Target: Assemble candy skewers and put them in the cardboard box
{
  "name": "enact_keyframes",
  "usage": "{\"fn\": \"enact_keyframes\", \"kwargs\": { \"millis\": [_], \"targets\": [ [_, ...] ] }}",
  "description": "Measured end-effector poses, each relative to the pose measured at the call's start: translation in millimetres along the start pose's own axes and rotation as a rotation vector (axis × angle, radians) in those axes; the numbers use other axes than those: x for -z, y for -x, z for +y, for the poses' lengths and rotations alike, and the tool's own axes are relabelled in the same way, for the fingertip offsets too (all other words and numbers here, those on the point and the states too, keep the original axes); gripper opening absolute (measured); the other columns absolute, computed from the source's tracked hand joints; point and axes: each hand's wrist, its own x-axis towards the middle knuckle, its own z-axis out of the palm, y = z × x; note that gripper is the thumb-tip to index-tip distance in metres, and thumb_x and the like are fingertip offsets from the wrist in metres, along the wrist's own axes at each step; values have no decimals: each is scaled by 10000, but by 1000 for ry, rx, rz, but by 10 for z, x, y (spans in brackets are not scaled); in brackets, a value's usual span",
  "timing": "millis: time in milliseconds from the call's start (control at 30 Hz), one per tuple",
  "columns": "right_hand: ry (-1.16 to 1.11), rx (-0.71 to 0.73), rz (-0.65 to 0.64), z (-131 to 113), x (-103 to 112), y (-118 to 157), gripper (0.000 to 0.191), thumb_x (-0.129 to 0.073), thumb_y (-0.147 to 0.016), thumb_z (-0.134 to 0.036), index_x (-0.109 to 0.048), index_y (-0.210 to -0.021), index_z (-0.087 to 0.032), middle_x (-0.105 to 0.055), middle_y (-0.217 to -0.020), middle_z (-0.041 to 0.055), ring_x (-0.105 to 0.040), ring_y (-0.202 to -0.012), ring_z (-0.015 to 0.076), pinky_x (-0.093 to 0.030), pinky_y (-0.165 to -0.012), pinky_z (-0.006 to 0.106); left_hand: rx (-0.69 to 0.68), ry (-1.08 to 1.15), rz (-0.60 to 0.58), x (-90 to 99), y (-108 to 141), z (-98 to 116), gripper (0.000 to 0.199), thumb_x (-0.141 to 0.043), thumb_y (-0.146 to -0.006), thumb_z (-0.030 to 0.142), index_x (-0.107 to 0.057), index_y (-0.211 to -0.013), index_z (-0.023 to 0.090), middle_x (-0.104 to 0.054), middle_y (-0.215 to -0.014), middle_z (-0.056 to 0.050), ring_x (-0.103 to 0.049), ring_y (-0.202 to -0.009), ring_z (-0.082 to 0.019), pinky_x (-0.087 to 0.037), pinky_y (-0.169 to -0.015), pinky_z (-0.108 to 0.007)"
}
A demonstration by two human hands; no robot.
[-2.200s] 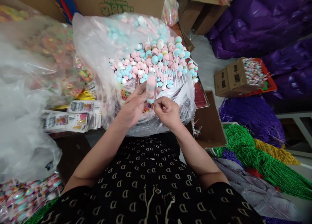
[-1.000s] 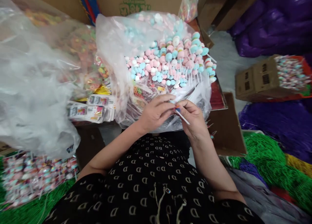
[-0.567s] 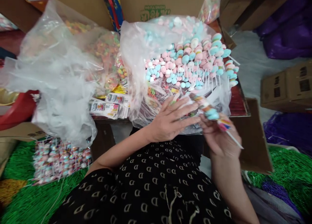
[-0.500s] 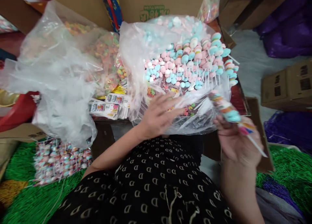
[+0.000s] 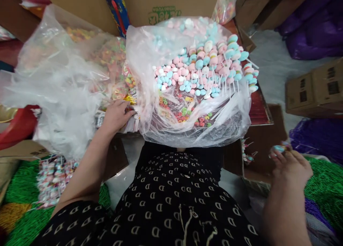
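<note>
A clear plastic bag (image 5: 187, 128) holds many pink, blue and white candy lollipops on white sticks (image 5: 198, 67), with ring-shaped candies (image 5: 184, 112) lying below them. My left hand (image 5: 116, 116) rests, fingers spread, on a stack of printed card packets (image 5: 131, 119) at the bag's left side. Far to the right, my right hand (image 5: 291, 169) pinches a pastel candy skewer (image 5: 278, 149), partly hidden by my fingers. It hangs above the rim of a low cardboard box (image 5: 257, 178).
Another clear bag of colourful ring candies (image 5: 66, 74) lies to the left. Several candy skewers (image 5: 247, 155) sit in the low box. Green bead strands (image 5: 328, 189) and purple bead strands (image 5: 313, 139) lie at the right, and cardboard cartons (image 5: 316, 89) stand beyond them.
My right hand has swung far right and down with the skewer, out over the low box. My left hand has moved left from the bag's front onto the card packets.
</note>
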Motion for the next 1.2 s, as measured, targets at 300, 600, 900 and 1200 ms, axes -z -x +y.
{"fn": "enact_keyframes", "kwargs": {
  "millis": [300,600,900,1200],
  "targets": [
    [182,317,-302,197,-36,-337,385,-631,-739,-9,-756,-600,-346,-804,-999,65,-814,-892,242,-664,-747,391,-20,12,68,-22,-116,18,193,-530,-917,301,-661,-792,235,-716,-974,-110,-639,-1057,-327,-466,-1021,-503],
    [99,502,-714,227,-457,576,308,-664,-757,-43,-849,-737,-289,-787,-817,72,-691,-579,134,-587,-589,348,159,232,342,29,51,-13,169,-517,-974,360,-630,-1001,237,-742,-1020,-107,-681,-1011,-315,-512,-907,-434],
    [272,249,-1714,633,-950,1872,482,-849,-820,-449,-716,-1260,-305,-757,-1270,55,-745,-1040,200,-656,-851,372,-198,783,323,155,306,650,268,-523,-1023,493,-596,-1010,236,-711,-846,-27,-671,-766,-178,-515,-742,-315],
    [386,269,-1511,697,-1003,1745,323,-836,-799,-529,-757,-831,-217,-708,-723,-24,-583,-626,100,-498,-611,249,-171,1150,-98,19,199,1211,416,-759,-863,472,-716,-1159,183,-765,-1079,-79,-691,-964,-211,-529,-855,-318]
  ]
}}
